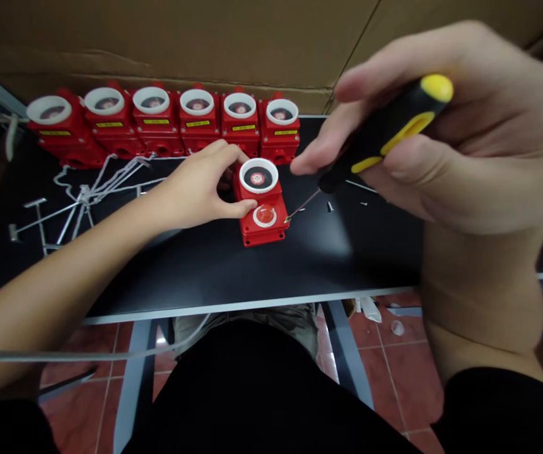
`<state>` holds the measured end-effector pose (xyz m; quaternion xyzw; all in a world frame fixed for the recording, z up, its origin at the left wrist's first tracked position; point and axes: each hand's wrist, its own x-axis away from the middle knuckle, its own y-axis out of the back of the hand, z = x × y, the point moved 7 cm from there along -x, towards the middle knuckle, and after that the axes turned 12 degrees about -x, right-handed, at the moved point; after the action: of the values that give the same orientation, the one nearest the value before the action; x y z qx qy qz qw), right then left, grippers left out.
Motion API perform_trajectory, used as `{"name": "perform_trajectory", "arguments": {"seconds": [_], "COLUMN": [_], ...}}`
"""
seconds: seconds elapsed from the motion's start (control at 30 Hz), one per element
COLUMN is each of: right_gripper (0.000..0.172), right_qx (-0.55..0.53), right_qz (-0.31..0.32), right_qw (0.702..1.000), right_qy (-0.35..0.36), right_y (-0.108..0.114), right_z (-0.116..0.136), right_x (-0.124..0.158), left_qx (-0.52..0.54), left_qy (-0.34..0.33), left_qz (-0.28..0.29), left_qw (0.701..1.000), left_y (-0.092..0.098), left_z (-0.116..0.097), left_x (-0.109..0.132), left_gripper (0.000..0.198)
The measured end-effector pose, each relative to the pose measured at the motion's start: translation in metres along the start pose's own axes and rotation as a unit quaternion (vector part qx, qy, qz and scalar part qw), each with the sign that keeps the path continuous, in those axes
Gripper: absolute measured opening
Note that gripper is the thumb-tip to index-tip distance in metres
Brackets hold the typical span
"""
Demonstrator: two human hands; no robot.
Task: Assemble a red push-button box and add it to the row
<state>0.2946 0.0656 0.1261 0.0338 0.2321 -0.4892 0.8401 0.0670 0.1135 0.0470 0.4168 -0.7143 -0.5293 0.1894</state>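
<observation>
A red alarm box [262, 236] with a white-ringed round top and a red dome stands on the black table. My left hand [205, 186] grips its left side, thumb by the dome and fingers behind. My right hand [470, 126], close to the camera, is closed round a black and yellow screwdriver [375, 135]. The screwdriver's thin shaft slants down to the left, and its tip meets the box's right front corner, at what looks like a screw. Whether the tip sits in the screw head cannot be made out.
Several similar red boxes [198, 129] line the table's back, before a cardboard wall [171, 38]. Metal T-shaped rods tied with white cord [84, 195] lie at left. Small screws [330, 207] lie right of the box. A pale cable [167, 348] crosses in front of the table's edge.
</observation>
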Motion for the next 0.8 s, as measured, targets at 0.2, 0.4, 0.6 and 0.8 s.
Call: {"name": "perform_trajectory", "arguments": {"seconds": [0.2, 0.4, 0.6, 0.8], "right_gripper": [0.034, 0.033, 0.037, 0.028], "right_qx": [0.034, 0.064, 0.05, 0.076], "right_qz": [0.14, -0.013, -0.023, 0.052], "right_qw": [0.988, 0.997, 0.998, 0.995], "right_qy": [0.051, 0.047, 0.044, 0.047], "right_y": [0.004, 0.01, 0.001, -0.009], "right_z": [0.007, 0.005, 0.012, 0.014], "right_x": [-0.014, -0.01, 0.004, -0.001], "left_qx": [0.009, 0.014, 0.014, 0.002], "left_qy": [0.014, 0.018, 0.018, 0.008], "left_qz": [0.006, 0.007, 0.011, 0.008], "left_qw": [1.0, 1.0, 1.0, 1.0], "left_y": [-0.001, -0.001, 0.0, 0.0], "left_z": [0.002, 0.002, 0.001, 0.0], "left_x": [-0.001, -0.001, 0.0, -0.003], "left_gripper": [0.051, 0.049, 0.054, 0.054]}}
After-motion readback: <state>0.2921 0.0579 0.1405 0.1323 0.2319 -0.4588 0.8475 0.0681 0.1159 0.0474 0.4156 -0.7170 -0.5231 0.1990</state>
